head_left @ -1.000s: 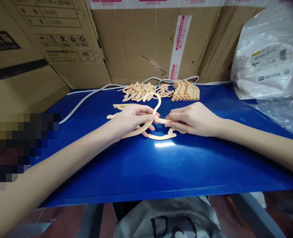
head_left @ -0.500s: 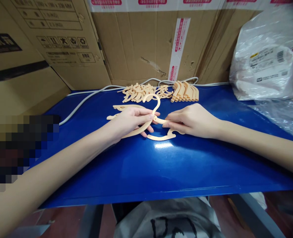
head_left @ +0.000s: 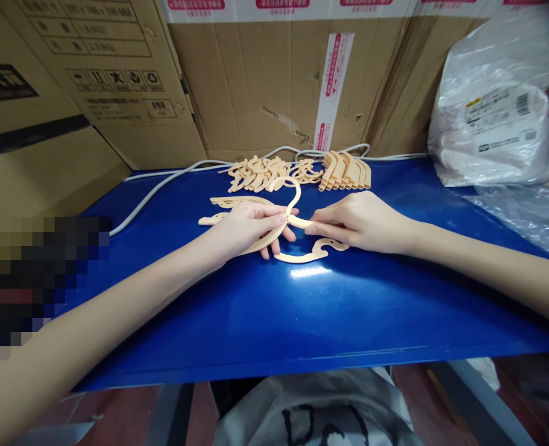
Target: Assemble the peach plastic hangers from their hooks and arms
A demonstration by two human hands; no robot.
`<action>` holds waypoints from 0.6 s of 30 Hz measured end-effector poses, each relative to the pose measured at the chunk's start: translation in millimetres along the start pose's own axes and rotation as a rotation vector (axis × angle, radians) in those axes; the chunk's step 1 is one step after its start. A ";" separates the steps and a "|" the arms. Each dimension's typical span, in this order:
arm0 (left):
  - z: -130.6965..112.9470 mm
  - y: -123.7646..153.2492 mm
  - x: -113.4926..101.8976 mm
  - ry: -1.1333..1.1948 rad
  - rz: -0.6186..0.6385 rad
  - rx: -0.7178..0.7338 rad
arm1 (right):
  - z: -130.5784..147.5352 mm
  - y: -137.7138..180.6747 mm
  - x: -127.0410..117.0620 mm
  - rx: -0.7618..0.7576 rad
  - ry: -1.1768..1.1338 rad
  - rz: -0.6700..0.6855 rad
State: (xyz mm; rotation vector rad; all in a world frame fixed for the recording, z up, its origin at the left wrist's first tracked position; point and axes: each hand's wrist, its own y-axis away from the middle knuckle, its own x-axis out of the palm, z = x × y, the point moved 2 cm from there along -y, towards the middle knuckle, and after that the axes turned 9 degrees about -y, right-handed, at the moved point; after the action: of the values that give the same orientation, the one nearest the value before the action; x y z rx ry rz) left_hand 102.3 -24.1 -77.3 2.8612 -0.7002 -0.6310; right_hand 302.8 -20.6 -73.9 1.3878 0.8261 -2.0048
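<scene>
My left hand (head_left: pixel 244 228) is closed on the left arm of a peach plastic hanger (head_left: pixel 294 197) whose hook curves up and away from me. My right hand (head_left: pixel 355 222) pinches the hanger's right arm next to the neck, fingertips almost meeting the left hand's. A loose curved hanger piece (head_left: pixel 312 253) lies on the blue table (head_left: pixel 274 310) just under both hands. Two more flat pieces (head_left: pixel 228 201) lie behind my left hand.
A heap of hanger hooks (head_left: pixel 265 173) and a neat row of stacked pieces (head_left: pixel 346 171) sit at the back of the table. A white cable (head_left: pixel 163 184) runs along the rear. Cardboard boxes (head_left: pixel 265 80) wall the back and left. Plastic bags (head_left: pixel 497 111) fill the right.
Both hands stay on the hanger with only slight shifts; the right hand has lifted a little, uncovering more of the loose piece beneath.
</scene>
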 end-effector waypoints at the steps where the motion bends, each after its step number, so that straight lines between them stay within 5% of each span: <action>1: -0.4 -0.3 0.4 -0.004 0.002 -0.004 | -0.6 -0.2 -0.3 -0.002 -0.004 0.000; 11: 2.2 -2.7 -1.1 -0.121 0.108 0.050 | -8.2 -0.9 -2.1 -0.011 -0.024 -0.005; 18: 1.5 4.4 0.6 -0.527 0.144 0.270 | -28.4 -2.3 -5.7 0.007 0.029 -0.030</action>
State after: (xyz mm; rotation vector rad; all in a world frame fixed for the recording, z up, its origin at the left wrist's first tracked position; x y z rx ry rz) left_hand 100.3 -28.3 -77.9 2.8480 -1.1260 -1.3868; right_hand 319.9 2.8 -76.0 1.4197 0.8588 -2.0164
